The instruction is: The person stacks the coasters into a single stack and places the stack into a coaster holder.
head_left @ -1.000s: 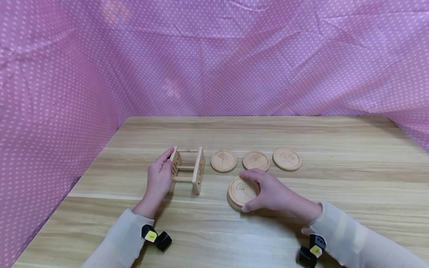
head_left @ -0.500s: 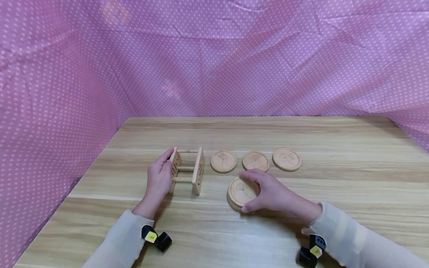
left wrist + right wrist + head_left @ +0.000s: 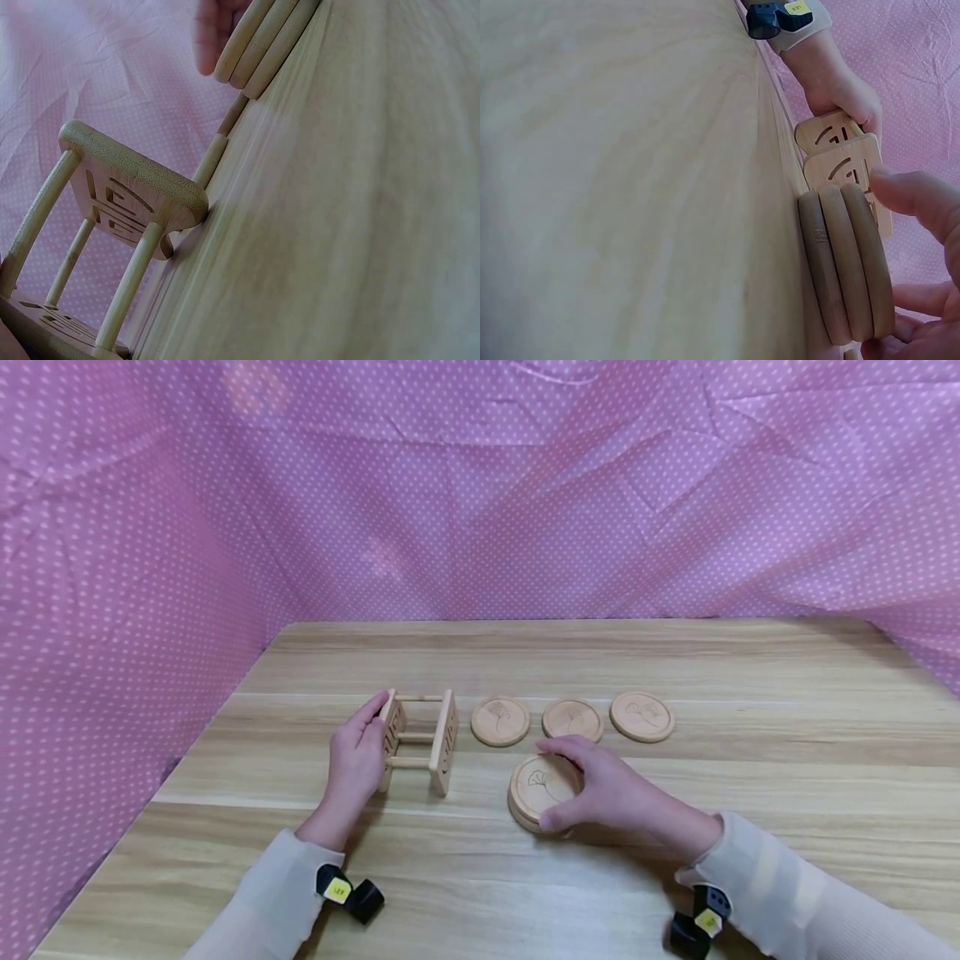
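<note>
My left hand [image 3: 358,756] holds the left end panel of a light wooden coaster holder [image 3: 444,743], which has slotted panels joined by thin rods. The holder stands on the table with no coaster between its panels. To its right lies a stack of three round wooden coasters, the top coaster [image 3: 542,785] engraved with a ginkgo leaf. My right hand [image 3: 603,789] spans the stack from the right and grips the top coaster by its edge. In the right wrist view the thumb [image 3: 915,196] is at one edge of the stack [image 3: 847,262], fingers at the other.
Behind the stack, three single coasters lie flat in a row: left coaster [image 3: 500,722], middle coaster [image 3: 573,720] and right coaster [image 3: 642,717]. The wood-grain table [image 3: 480,893] ends at a pink dotted cloth [image 3: 480,527] at the back and sides.
The right thumb has shifted slightly upward along the edge of the stack. The left hand, the holder and the coasters stay where they were.
</note>
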A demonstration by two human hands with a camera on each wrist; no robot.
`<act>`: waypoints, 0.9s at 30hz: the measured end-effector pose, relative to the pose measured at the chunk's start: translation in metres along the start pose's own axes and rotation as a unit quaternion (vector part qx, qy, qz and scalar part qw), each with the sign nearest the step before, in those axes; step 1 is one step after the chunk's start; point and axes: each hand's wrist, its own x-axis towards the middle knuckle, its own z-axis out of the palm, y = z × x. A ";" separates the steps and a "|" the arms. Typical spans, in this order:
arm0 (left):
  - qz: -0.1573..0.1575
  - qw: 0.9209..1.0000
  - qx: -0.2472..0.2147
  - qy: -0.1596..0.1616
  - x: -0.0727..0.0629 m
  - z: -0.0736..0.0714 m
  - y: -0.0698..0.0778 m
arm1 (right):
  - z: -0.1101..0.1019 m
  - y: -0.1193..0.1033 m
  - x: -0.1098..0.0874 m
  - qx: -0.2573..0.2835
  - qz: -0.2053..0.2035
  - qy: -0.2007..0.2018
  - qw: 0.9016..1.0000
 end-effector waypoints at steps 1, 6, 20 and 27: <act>0.000 1.000 0.000 0.000 0.000 0.000 0.000 | -0.001 0.000 0.000 0.008 0.004 0.000 1.000; 0.002 1.000 0.002 0.000 0.000 0.000 0.000 | -0.007 -0.001 -0.001 0.047 0.026 -0.006 0.999; 0.003 1.000 0.013 -0.001 0.000 0.000 0.000 | -0.031 0.005 -0.002 0.111 0.034 0.035 0.993; 0.007 1.000 0.017 0.004 -0.001 0.000 0.000 | -0.041 0.010 -0.003 0.101 0.034 0.062 0.992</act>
